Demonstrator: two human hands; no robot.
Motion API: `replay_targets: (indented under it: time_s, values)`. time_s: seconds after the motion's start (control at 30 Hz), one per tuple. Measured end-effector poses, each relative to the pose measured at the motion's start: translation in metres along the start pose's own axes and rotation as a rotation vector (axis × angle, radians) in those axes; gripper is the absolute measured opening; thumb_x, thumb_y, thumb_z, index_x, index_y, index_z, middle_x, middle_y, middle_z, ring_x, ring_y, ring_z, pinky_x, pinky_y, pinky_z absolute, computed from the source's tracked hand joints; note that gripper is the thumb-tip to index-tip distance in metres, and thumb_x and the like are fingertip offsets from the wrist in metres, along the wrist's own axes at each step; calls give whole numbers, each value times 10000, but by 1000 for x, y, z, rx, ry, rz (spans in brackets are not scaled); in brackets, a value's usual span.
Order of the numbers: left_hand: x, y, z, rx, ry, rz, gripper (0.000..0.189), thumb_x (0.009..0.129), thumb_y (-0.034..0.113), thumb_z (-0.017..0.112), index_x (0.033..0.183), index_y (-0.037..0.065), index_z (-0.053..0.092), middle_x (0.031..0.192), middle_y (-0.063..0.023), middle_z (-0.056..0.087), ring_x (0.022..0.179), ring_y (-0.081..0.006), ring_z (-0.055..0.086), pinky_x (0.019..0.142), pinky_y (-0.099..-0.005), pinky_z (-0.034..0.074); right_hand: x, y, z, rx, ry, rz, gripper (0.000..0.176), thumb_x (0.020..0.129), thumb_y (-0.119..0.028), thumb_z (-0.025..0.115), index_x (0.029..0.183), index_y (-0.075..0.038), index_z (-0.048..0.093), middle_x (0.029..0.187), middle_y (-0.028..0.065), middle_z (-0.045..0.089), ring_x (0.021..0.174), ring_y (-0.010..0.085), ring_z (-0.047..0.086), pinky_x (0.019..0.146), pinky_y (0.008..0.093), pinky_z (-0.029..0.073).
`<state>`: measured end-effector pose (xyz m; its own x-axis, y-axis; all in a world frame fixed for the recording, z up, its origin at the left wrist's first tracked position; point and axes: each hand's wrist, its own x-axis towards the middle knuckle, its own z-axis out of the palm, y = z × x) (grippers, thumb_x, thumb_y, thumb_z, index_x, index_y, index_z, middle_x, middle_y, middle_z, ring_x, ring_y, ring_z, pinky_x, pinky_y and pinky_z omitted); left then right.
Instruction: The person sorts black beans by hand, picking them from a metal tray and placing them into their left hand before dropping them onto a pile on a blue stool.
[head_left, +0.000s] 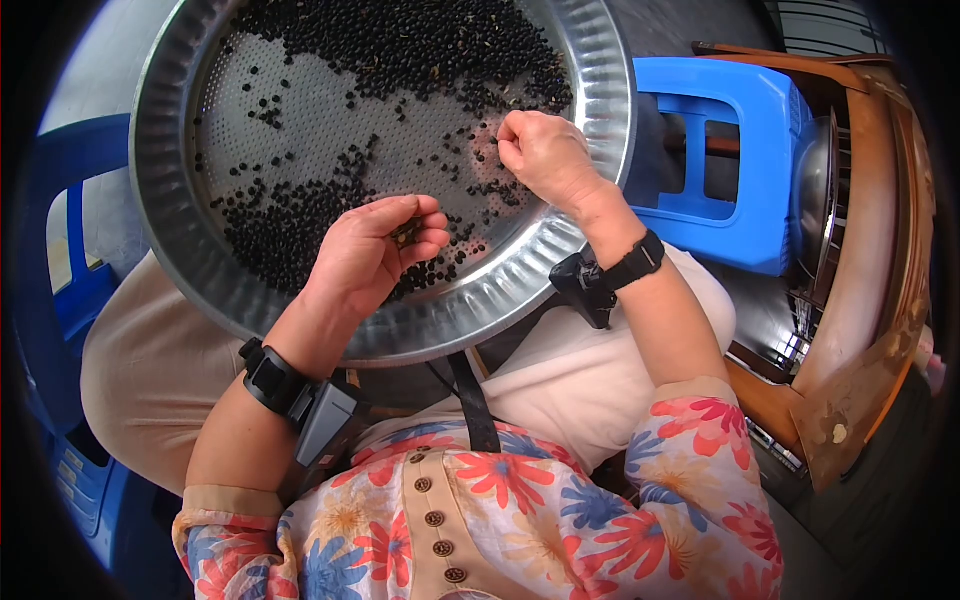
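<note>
- Between upper and lower spreads of small round black beans (290,235), a hand could pass — few strays there.
- The raised, fluted silver metal rim (160,190) barred low sideways entry.

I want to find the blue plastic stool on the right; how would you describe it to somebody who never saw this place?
Start at the big round metal tray with black beans. Just beyond its right rim is the blue stool. Unlike the blue seat at far left, it lies between tray and brown wooden furniture.
</note>
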<state>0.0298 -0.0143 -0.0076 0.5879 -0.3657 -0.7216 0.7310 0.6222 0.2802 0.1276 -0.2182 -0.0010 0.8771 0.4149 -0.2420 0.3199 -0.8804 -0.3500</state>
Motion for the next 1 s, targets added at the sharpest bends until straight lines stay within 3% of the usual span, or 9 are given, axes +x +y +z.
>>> replay_targets:
  time_s: [0.17, 0.27, 0.33, 0.63, 0.73, 0.8, 0.87, 0.93, 1.0]
  values:
    - [0, -1, -1, -6, 2, -10, 210, 924, 120, 442, 977, -41, 566, 868, -119, 617, 739, -182, 622, 653, -252, 533, 0, -13, -4, 215, -135, 33, 127, 773, -167, 541, 754, -60, 607, 735, 122, 619, 739, 301, 604, 700, 402, 469]
    - [1, -1, 0, 10, -5, -6, 212, 925, 121, 440, 978, -42, 566, 870, -119, 617, 740, -182, 622, 654, -251, 533, 10, -8, 1, 159, 48, -37, 123, 781, -162, 543, 763, -60, 608, 748, 123, 619, 739, 306, 602, 704, 405, 468]
    - [1, -1, -1, 3, -14, 0, 212, 926, 119, 438, 979, -43, 565, 871, -120, 616, 743, -183, 623, 655, -253, 536, 14, -6, 9, 131, 142, -131, 109, 766, -143, 585, 780, -40, 618, 723, 111, 614, 665, 257, 605, 629, 336, 480]
    - [-1, 2, -4, -11, -15, 7, 208, 923, 123, 446, 975, -41, 564, 871, -117, 614, 745, -182, 625, 656, -259, 541, 20, -19, 9, -92, 64, -131, 107, 773, -153, 565, 760, -58, 611, 713, 104, 608, 676, 266, 606, 634, 363, 479]
    - [0, 2, -7, -35, 24, 15, 205, 920, 127, 453, 969, -35, 568, 869, -111, 614, 745, -178, 624, 658, -259, 542, 5, -46, 0, 116, 56, -137, 116, 765, -168, 573, 750, -57, 603, 699, 102, 604, 673, 270, 602, 638, 366, 474]
    - [0, 3, -6, -90, 62, 25, 210, 917, 124, 458, 971, -45, 570, 866, -118, 614, 739, -177, 623, 652, -257, 543, -11, -66, -3, 139, 10, -191, 135, 791, -188, 538, 749, -83, 613, 709, 89, 616, 696, 276, 616, 671, 402, 489]
    - [1, 2, -3, -128, 93, 27, 215, 914, 122, 463, 973, -55, 571, 863, -124, 614, 733, -175, 622, 646, -256, 543, -25, -77, 0, 87, -75, -410, 134, 794, -202, 539, 757, -93, 608, 719, 85, 609, 693, 263, 610, 647, 399, 488]
    - [0, 0, -2, -123, 84, 17, 196, 913, 122, 460, 958, -30, 575, 864, -109, 613, 741, -183, 622, 650, -258, 538, -26, -71, -1, 119, -79, -407, 128, 791, -209, 548, 770, -97, 607, 727, 84, 603, 703, 258, 604, 640, 393, 484]
    - [1, 0, -5, -95, 55, 10, 196, 912, 120, 460, 957, -31, 576, 865, -110, 614, 741, -184, 622, 650, -258, 539, -17, -50, -4, 225, 82, -244, 113, 784, -187, 556, 762, -87, 605, 727, 87, 601, 703, 260, 603, 648, 387, 480]
